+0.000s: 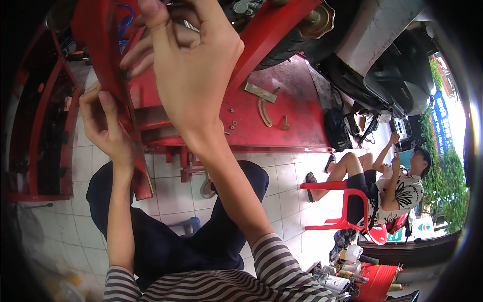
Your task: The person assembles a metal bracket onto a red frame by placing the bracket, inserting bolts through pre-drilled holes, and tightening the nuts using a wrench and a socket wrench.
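My right hand [196,80] is raised in front of a red metal frame, its fingers curled and its thumb pointing up. A sliver of something shiny [190,25] shows by its fingers, and most of it is hidden. Lower and to the left, my left hand [108,123] has its fingers curled against the edge of an upright red metal bar [113,65], with the thumb near the bar's face. Behind my right hand, a red slanting beam [264,43] rises over the red platform [297,121]. A flat metal bracket [260,92], a curved slotted strip [264,112], a bolt [285,123] and small nuts [234,123] lie on it.
A motorbike [372,60] stands on the platform at upper right. At the left is a red shelf rack [60,131]. Another person [402,186] sits on a red plastic chair [347,206] at right. Cans and a red container [377,282] stand at lower right. A blue stool [188,225] is beneath me.
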`<state>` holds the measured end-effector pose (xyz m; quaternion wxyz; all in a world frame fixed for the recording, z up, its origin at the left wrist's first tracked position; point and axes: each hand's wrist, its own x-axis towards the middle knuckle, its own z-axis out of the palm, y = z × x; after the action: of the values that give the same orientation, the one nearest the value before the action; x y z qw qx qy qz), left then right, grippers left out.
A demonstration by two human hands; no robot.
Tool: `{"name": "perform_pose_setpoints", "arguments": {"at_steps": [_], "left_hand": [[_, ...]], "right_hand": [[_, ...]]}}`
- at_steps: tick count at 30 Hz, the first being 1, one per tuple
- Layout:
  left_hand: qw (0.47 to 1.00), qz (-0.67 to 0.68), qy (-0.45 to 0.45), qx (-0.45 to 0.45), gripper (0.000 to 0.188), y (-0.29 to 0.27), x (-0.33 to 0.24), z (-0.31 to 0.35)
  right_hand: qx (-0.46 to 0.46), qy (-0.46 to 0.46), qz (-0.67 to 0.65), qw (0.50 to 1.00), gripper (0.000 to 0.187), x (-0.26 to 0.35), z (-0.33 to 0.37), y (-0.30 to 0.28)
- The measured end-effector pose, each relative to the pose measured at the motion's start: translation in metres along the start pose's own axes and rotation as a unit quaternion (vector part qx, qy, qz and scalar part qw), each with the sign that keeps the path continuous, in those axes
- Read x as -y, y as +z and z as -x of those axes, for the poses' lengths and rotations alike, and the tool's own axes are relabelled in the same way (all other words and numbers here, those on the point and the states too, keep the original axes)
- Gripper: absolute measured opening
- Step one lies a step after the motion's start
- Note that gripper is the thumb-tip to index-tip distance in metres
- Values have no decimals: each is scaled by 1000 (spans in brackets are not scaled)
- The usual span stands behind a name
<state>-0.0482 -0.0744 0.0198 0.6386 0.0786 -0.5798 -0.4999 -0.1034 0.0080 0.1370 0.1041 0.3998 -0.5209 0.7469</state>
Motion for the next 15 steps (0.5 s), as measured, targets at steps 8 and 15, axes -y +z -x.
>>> {"name": "perform_pose_setpoints", "arguments": {"at_steps": [8,15], "left_hand": [[998,-15,-49,-33,17,-8,-4,1],[996,59,-45,45,18,-15,0,-2]], "right_hand": [[5,125,-5,992,15,-36,4,-14],[1,-159,37,987,15,-53,67,-21]]}}
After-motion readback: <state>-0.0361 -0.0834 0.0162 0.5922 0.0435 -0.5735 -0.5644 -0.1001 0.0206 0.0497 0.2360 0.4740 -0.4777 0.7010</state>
